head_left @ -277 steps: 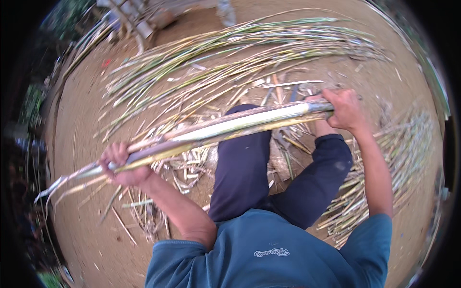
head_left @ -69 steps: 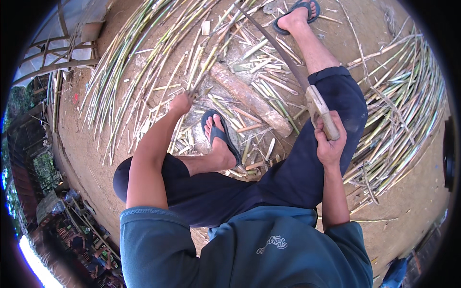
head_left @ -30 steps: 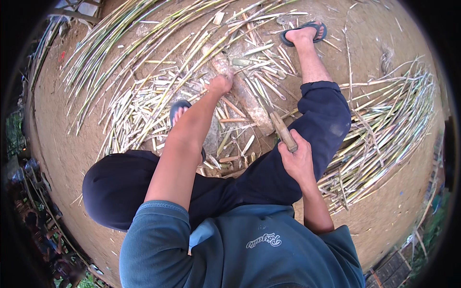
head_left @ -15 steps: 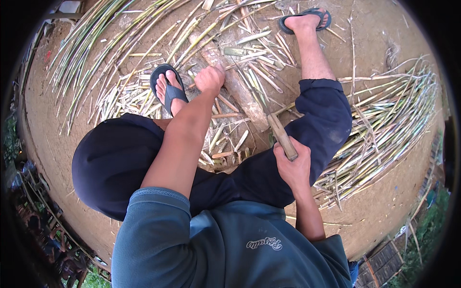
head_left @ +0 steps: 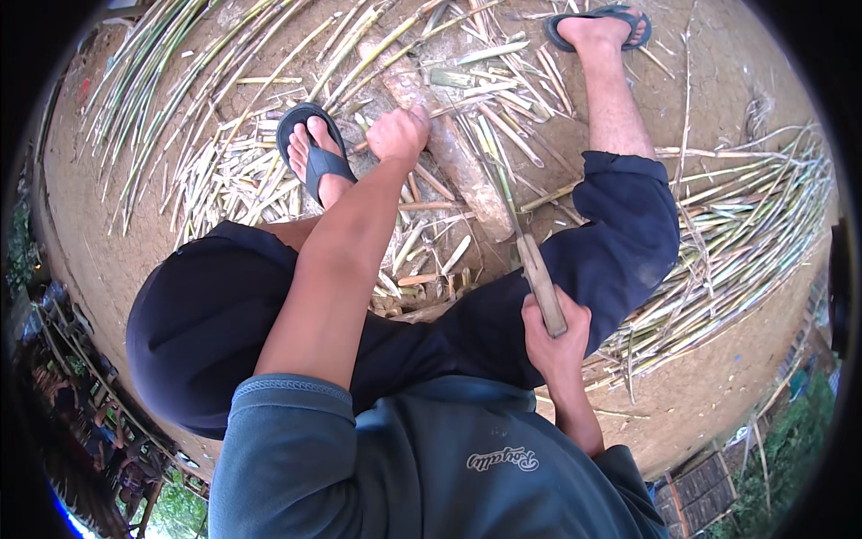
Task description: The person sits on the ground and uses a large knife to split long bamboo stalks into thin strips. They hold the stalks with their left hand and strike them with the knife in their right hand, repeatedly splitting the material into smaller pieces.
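Palm inward, my right hand (head_left: 557,346) wraps round the wooden handle (head_left: 544,289) of a long knife. Its narrow dark blade (head_left: 504,190) points away from me, passing beside the right edge of a pale log (head_left: 469,187). My left hand (head_left: 398,136) is a closed fist over the log's left side, farther away than the handle. A thin cane stalk (head_left: 461,106) shows to the right of that fist, which seems closed on it; the fingers hide the grip. Short cut stalk pieces (head_left: 247,180) lie left of the log, past my sandalled left foot (head_left: 316,157).
Long stalks (head_left: 193,99) lie spread at the far left. A large bundle of long stalks (head_left: 745,234) rests on the bare earth (head_left: 718,54) at the right. My right foot (head_left: 600,30) is stretched out at the far right. More cut pieces (head_left: 503,130) are scattered right of the log.
The knife handle and my right hand have come slightly nearer and to the right. My left fist has shifted a little right in the picture, and the whole view has moved slightly.
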`<state>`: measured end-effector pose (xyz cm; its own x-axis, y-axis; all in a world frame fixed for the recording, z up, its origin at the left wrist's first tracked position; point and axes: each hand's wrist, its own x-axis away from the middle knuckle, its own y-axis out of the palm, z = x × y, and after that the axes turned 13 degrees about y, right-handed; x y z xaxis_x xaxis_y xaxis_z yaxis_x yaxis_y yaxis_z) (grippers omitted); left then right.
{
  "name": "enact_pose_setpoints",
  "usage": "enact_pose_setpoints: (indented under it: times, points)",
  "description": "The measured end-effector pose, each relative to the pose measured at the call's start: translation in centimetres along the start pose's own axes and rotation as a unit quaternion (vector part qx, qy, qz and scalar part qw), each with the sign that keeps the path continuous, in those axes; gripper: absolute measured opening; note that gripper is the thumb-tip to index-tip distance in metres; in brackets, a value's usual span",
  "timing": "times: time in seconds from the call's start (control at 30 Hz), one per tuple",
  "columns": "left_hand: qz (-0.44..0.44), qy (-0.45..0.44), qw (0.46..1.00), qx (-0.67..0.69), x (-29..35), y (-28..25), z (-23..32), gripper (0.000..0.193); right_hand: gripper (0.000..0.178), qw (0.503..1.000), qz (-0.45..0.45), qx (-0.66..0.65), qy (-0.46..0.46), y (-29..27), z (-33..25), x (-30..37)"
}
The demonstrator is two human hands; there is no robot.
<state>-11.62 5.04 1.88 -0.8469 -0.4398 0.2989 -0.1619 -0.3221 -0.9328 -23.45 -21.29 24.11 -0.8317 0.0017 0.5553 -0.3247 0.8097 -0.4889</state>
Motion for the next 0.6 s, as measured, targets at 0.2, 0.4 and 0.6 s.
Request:
enact_pose_setpoints:
  times: [0.2,0.4,0.6]
  points:
    - [-0.008,0.014,1.000,0.011,-0.3,0.6,-0.1,0.058,0.013,1.000,0.000,-0.005,-0.002,2.3,-0.1,-3.4]
    - [-0.038,0.017,0.999,0.029,-0.3,-0.4,-0.6,0.058,0.013,1.000,0.014,-0.010,0.001,0.9,1.9,1.1]
    - [-0.063,0.031,0.995,0.065,-1.0,-0.8,-1.1,0.065,0.014,0.999,0.019,0.032,-0.035,3.0,0.9,-3.4]
